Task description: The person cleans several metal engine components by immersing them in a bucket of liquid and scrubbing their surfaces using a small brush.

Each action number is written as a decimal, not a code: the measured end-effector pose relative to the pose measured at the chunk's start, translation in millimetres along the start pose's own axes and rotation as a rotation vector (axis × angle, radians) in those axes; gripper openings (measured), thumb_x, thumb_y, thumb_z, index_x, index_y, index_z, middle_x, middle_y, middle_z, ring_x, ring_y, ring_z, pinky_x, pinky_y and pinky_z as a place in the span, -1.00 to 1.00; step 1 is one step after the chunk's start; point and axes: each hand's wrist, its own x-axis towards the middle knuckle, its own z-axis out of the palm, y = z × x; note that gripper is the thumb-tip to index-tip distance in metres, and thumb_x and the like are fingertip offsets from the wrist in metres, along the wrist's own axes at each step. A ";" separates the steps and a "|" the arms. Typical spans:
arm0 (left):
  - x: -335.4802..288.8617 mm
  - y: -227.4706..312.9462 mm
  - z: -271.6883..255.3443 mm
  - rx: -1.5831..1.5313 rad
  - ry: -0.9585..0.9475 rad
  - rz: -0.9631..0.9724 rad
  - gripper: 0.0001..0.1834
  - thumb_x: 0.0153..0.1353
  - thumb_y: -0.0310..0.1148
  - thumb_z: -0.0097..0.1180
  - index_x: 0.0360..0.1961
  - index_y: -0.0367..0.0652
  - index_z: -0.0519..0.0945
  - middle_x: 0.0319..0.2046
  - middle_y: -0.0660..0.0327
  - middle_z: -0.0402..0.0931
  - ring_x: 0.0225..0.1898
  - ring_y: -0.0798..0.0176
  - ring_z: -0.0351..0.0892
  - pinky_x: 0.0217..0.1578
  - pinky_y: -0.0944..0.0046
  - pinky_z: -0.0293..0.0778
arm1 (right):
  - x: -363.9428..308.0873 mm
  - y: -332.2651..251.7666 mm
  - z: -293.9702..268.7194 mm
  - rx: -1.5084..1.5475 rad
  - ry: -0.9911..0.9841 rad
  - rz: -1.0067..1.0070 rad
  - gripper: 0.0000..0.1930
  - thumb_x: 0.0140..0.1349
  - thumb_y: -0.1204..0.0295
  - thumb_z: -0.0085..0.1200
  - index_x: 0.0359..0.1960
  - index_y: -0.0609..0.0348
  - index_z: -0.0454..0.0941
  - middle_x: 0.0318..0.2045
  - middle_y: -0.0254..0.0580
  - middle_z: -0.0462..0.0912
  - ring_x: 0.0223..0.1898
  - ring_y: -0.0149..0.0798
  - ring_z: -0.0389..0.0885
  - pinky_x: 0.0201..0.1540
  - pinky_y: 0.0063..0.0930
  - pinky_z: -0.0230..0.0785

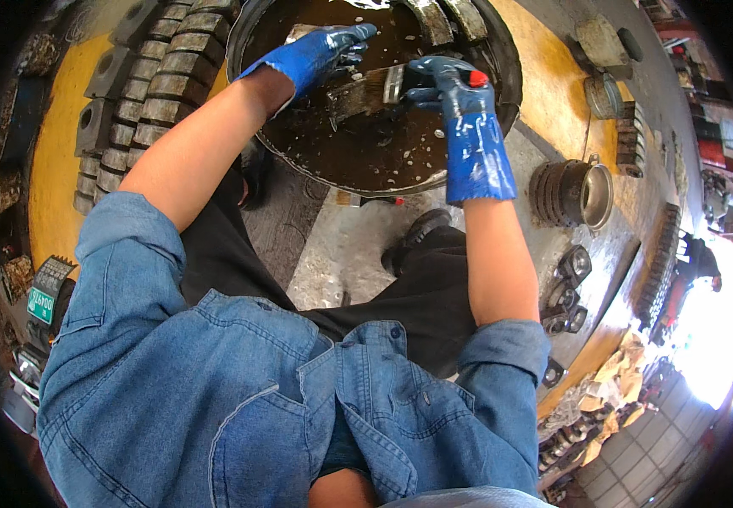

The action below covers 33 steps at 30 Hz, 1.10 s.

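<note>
My left hand [320, 57], in a wet blue rubber glove, reaches over a round dark basin [256, 140] of murky brown liquid. Its upper finger is stretched out and the others bend a little; no held thing shows. Just behind it, a pale-edged metal piece [301, 31] is partly hidden. My right hand [449, 83], gloved alike, is closed round a paintbrush [372, 91]. The red handle end sticks out by the knuckles, and the wide wet bristles point left, low over the liquid below my left hand. Curved metal pieces [447, 21] lie at the basin's far side.
Rows of blocky metal parts [163, 76] stand left of the basin. Stacked metal rings [571, 193] sit on the right. A second brush [348, 200] lies below the basin's near rim, between my legs. Small round parts [565, 296] are farther right; another person [697, 258] is in the background.
</note>
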 end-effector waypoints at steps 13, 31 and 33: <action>-7.8 -35.2 41.2 1.174 -0.024 -0.021 0.16 -0.06 0.08 0.57 0.51 -0.11 0.26 0.33 -0.23 0.43 0.36 -0.22 0.45 0.38 0.00 0.36 | 10.7 -3.1 -56.7 -0.091 0.159 -0.013 -0.78 0.46 0.31 0.16 -0.04 0.15 0.71 -0.24 -0.20 0.80 -0.38 -0.34 0.74 -0.29 -0.41 0.62; -27.2 -69.7 59.4 0.790 0.056 0.030 0.24 -0.13 -0.06 0.67 0.49 -0.30 0.20 0.24 -0.12 0.55 0.25 -0.03 0.58 0.30 0.10 0.46 | 24.1 -4.2 -63.1 -0.274 0.223 0.139 -0.80 0.42 0.25 0.18 -0.12 0.05 0.75 -0.41 -0.28 0.78 -0.43 -0.40 0.70 -0.31 -0.46 0.56; -30.5 -68.9 57.6 0.964 0.051 0.051 0.27 -0.12 -0.12 0.65 0.51 -0.34 0.11 0.24 -0.10 0.54 0.23 0.02 0.57 0.30 0.11 0.46 | 25.1 -11.7 -61.1 -0.273 0.253 0.185 -0.80 0.43 0.24 0.16 -0.15 0.04 0.75 -0.43 -0.28 0.77 -0.45 -0.39 0.69 -0.33 -0.45 0.56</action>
